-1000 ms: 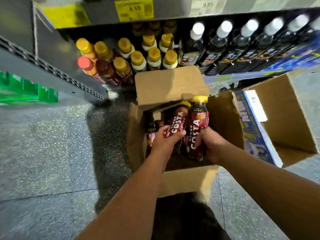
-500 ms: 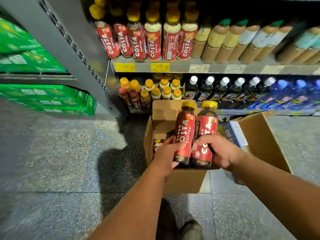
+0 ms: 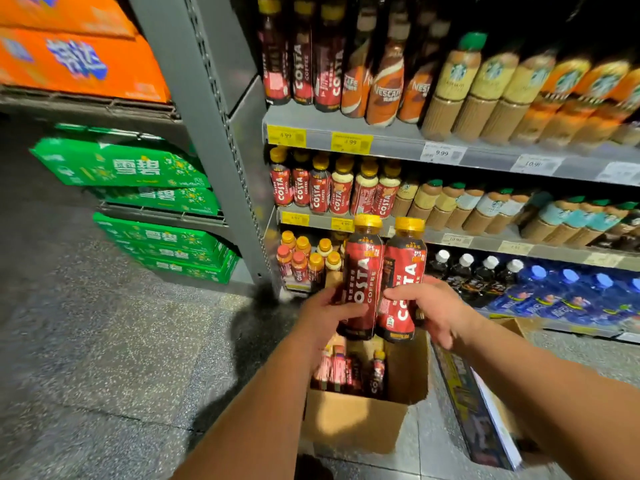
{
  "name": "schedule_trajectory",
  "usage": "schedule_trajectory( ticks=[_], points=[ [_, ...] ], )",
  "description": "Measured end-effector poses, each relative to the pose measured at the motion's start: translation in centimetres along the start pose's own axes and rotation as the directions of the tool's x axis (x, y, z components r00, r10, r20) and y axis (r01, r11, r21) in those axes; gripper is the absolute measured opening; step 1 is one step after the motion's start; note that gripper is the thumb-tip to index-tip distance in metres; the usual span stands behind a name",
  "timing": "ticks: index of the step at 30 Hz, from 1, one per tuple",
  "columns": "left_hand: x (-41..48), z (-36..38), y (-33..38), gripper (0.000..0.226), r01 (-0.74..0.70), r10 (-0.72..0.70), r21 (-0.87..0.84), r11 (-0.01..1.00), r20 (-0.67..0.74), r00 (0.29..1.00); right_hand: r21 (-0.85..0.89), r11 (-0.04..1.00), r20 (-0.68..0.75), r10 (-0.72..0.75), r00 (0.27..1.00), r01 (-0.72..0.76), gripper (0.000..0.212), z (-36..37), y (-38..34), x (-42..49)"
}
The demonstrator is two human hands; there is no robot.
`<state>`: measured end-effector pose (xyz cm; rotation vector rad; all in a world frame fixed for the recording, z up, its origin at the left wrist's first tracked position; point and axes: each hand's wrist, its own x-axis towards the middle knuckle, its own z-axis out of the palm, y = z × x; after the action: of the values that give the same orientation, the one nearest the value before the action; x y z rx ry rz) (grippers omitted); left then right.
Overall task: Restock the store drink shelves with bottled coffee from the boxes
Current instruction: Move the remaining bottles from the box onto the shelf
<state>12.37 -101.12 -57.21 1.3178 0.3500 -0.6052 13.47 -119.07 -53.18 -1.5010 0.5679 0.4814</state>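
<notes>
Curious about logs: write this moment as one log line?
left hand: grips red plastic yellow-capped Costa bottle | right hand: grips matching bottle | both above open brown cardboard box

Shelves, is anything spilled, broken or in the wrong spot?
Nothing looks spilled or broken. One small oddity: two red-capped bottles stand among yellow-capped bottles in the lowest row, at its left end; maybe just another flavour.

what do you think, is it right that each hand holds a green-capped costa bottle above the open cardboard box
Not quite: the caps are yellow, not green. The head view shows the left hand gripping the left Costa bottle and the right hand gripping the right Costa bottle, both above the open cardboard box.
</notes>
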Motion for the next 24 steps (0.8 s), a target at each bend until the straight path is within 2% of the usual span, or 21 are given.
schedule_trajectory(
  ticks=[2, 6, 9, 14, 18, 24],
  points=[
    [-0.8, -0.2, 1.4, 0.037, -0.047, 0.047, -0.001, 0.999, -0.002, 0.999, -0.003, 0.999, -0.01, -0.042, 0.999, 0.042, 0.024, 0.4, -1.3, -1.1],
    [-2.3, -0.6, 3.3, 0.037, -0.091, 0.092, 0.032, 0.995, -0.021, 0.996, -0.067, 0.995, -0.003, -0.076, 0.997, 0.076, 0.034, 1.5, -3.1, -1.6],
    [-3.8, -1.1, 4.8, 0.038, -0.131, 0.13, 0.066, 0.989, 0.019, 0.991, -0.085, 0.991, -0.004, -0.104, 0.995, 0.103, 0.036, 2.5, -4.6, -2.3],
    [-6.2, -2.2, 8.4, 0.046, -0.251, 0.251, 0.005, 0.968, 0.03, 0.968, -0.092, 0.979, 0.037, -0.18, 0.983, 0.183, 0.044, 4.6, -7.9, -3.8],
    [-7.2, -2.7, 10.4, 0.046, -0.274, 0.275, 0.024, 0.961, -0.079, 0.958, -0.095, 0.964, 0.027, -0.248, 0.968, 0.25, 0.04, 5.7, -9.9, -5.0],
    [-8.1, -2.7, 13.5, 0.044, -0.315, 0.321, 0.069, 0.947, -0.126, 0.939, -0.1, 0.951, 0.029, -0.291, 0.956, 0.292, 0.038, 6.3, -12.3, -5.9]
  ],
)
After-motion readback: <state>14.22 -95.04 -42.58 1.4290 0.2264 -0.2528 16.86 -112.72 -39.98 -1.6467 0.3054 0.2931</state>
